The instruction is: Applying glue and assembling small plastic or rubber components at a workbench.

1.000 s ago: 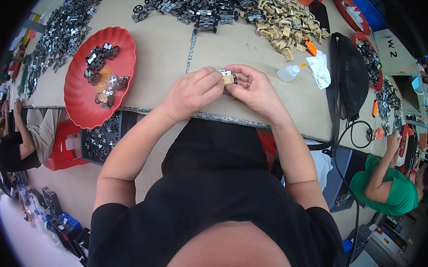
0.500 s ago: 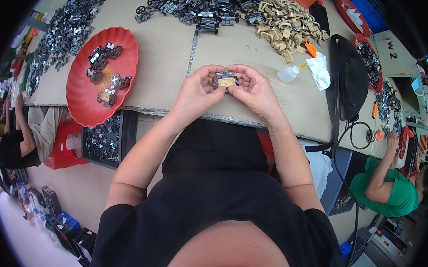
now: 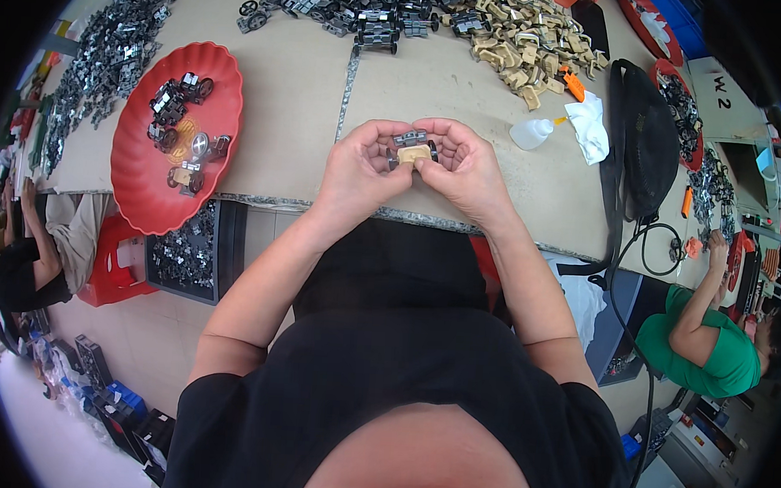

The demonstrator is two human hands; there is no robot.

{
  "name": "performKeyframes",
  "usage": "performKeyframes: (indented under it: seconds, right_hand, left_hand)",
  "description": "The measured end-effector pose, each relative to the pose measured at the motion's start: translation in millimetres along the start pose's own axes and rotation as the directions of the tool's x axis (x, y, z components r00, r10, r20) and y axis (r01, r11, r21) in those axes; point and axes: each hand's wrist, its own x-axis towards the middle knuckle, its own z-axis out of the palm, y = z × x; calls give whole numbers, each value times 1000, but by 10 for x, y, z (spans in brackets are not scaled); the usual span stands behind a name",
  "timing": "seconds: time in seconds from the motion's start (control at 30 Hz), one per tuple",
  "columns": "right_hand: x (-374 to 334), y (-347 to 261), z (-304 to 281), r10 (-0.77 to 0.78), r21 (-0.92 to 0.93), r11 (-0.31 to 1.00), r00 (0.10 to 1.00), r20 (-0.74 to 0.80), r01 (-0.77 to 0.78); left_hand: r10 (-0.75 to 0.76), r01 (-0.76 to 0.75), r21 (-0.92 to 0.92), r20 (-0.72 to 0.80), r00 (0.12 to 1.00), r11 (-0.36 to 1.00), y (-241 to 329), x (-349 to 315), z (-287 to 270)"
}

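Note:
Between my left hand and my right hand, just over the table's near edge, I grip a small toy car from both sides. It has black wheels, a dark grey body and a tan tray-like part facing me. Both thumbs press on the tan part, while my curled fingers hide much of the wheels and the underside. To the left, a red scalloped dish holds several similar dark toy cars, one of them with a tan part.
Heaps of dark car parts and tan parts lie at the back. On the right are a white dropper bottle, a white cloth and a black bag with a cable. Another person in green sits further right.
The whole view has shifted slightly. Both hands keep their hold on the toy car, and its tan part looks tilted a little differently.

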Motion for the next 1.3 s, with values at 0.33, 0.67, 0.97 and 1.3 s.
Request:
performKeyframes:
  seconds: [0.33,0.67,0.97,1.3]
  right_hand:
    - [30,95,51,-90,11,996,990,-105,91]
    - [42,37,18,-70,23,997,997,-38,71]
    - [35,7,-4,-19,43,999,999,-29,20]
    - [40,25,46,-47,-18,999,996,-73,46]
  left_hand:
    - [125,-132,-48,-134,983,990,-61,13,68]
    - [35,-40,-54,-95,995,998,10,19,-18]
    - [18,-17,11,-61,998,1000,48,10,4]
    - [44,-45,-15,-79,996,999,37,-3,19]
